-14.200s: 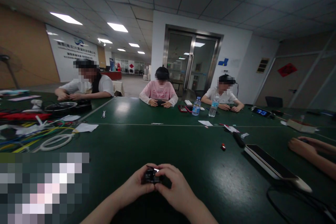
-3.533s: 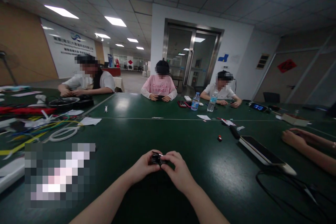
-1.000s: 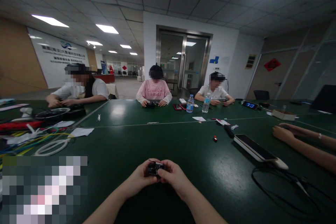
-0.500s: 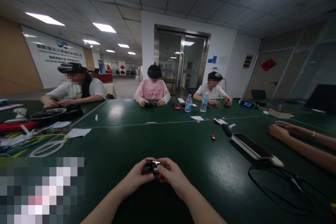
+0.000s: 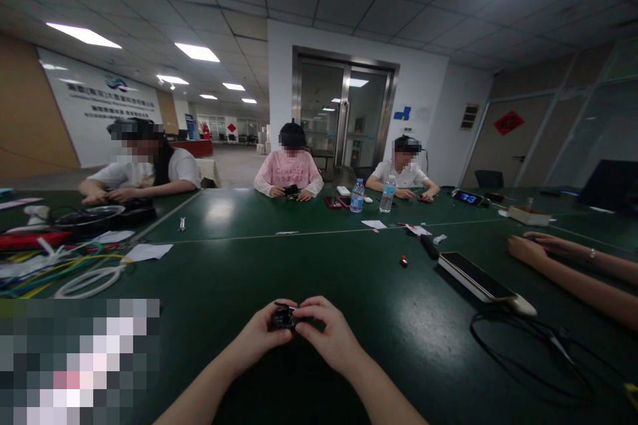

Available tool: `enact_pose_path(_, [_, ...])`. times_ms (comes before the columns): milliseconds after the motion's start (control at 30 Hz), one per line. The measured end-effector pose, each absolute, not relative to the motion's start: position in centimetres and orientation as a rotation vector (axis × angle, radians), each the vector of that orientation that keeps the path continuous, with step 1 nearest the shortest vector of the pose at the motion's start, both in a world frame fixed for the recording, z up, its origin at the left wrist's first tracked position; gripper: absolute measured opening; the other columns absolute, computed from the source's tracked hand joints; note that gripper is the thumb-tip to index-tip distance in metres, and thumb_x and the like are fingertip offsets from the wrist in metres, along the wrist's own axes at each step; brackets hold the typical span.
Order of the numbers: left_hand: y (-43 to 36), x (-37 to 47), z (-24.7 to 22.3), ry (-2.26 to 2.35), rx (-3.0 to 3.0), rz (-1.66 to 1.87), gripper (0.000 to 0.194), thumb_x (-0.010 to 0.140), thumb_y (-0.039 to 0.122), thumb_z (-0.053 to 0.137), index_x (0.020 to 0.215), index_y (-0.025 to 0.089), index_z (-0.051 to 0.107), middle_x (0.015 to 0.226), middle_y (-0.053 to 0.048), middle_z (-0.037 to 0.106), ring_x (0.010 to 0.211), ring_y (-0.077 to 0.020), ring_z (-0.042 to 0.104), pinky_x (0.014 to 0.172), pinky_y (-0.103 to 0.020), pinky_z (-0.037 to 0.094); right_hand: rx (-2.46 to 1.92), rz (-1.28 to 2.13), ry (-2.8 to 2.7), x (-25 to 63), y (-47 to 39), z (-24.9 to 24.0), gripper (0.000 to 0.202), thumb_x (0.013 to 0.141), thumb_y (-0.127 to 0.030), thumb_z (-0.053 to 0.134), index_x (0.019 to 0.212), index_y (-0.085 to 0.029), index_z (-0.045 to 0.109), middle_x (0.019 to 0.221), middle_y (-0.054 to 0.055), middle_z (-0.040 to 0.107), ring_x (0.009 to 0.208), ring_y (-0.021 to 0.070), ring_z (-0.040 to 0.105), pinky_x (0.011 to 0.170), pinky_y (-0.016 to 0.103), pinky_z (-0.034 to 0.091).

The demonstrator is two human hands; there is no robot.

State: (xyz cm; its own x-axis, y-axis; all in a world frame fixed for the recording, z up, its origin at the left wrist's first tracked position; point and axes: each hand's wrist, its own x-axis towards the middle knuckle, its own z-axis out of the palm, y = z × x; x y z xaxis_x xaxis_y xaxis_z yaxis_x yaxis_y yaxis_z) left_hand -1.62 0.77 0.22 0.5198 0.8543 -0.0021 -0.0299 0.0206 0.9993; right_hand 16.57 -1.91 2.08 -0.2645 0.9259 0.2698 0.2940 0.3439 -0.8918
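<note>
Low over the near middle of the dark green table [image 5: 349, 265], my two hands meet around a small black device [image 5: 284, 317] with shiny parts. My left hand [image 5: 263, 333] is wrapped about its left side, thumb below and fingers behind. On its right edge, the thumb and fingers of my right hand [image 5: 326, 332] pinch close together. Whether a separate small part sits in that pinch is hidden. The device's exact kind is too small to make out.
Bundled cables [image 5: 90, 279] and papers lie at left. A white-edged device with a dark screen [image 5: 476, 277] and a black cord [image 5: 528, 352] lie right. Two water bottles [image 5: 357, 196] stand farther back. Another person's hands [image 5: 535, 249] rest at right; several people sit opposite.
My right hand has shifted from lying over the device to pinching at its right edge, and its fingers are raised a little. The left hand keeps its hold.
</note>
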Motion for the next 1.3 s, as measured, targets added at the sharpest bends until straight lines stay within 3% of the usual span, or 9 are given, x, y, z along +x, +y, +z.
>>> enact_pose_path(367, [0.1, -1.6, 1.4, 0.805, 1.366, 0.752, 0.046, 0.065, 0.031, 0.069, 0.106, 0.021, 0.05, 0.097, -0.002, 0.059, 0.086, -0.0181, 0.056, 0.08, -0.035, 0.042, -1.127, 0.91, -1.768, 16.5, -2.0, 2.3, 0.022, 0.071, -0.019, 0.062, 0.091, -0.025, 0.067, 0.104, 0.004, 0.057, 0.098, 0.0182, 0.056, 0.084, 0.032, 0.044])
enact_pose_path(567, [0.5, -1.7, 0.9, 0.726, 1.368, 0.737, 0.045, 0.068, 0.032, 0.068, 0.107, 0.022, 0.05, 0.103, -0.005, 0.059, 0.097, -0.0212, 0.055, 0.085, -0.037, 0.04, -1.107, 0.964, -1.764, 16.6, -1.9, 1.9, 0.027, 0.07, -0.021, 0.064, 0.096, -0.026, 0.064, 0.099, 0.002, 0.062, 0.093, 0.019, 0.058, 0.08, 0.032, 0.045])
enact_pose_path(900, [0.4, -1.7, 1.1, 0.659, 1.324, 0.749, 0.041, 0.071, 0.03, 0.065, 0.108, 0.022, 0.051, 0.103, -0.004, 0.059, 0.093, -0.0195, 0.056, 0.088, -0.039, 0.04, -1.17, 0.99, -1.735, 16.7, -1.6, 1.7, 0.032, 0.07, -0.023, 0.063, 0.101, -0.027, 0.061, 0.102, 0.001, 0.063, 0.093, 0.0201, 0.058, 0.08, 0.033, 0.044])
enact_pose_path(1300, [0.7, -1.7, 0.6, 0.679, 1.292, 0.77, 0.049, 0.066, 0.03, 0.07, 0.11, 0.022, 0.051, 0.107, -0.006, 0.059, 0.096, -0.022, 0.056, 0.089, -0.041, 0.039, -1.194, 1.017, -1.652, 16.8, -1.4, 1.5, 0.034, 0.068, -0.022, 0.064, 0.102, -0.023, 0.06, 0.097, 0.002, 0.065, 0.09, 0.02, 0.059, 0.08, 0.034, 0.045])
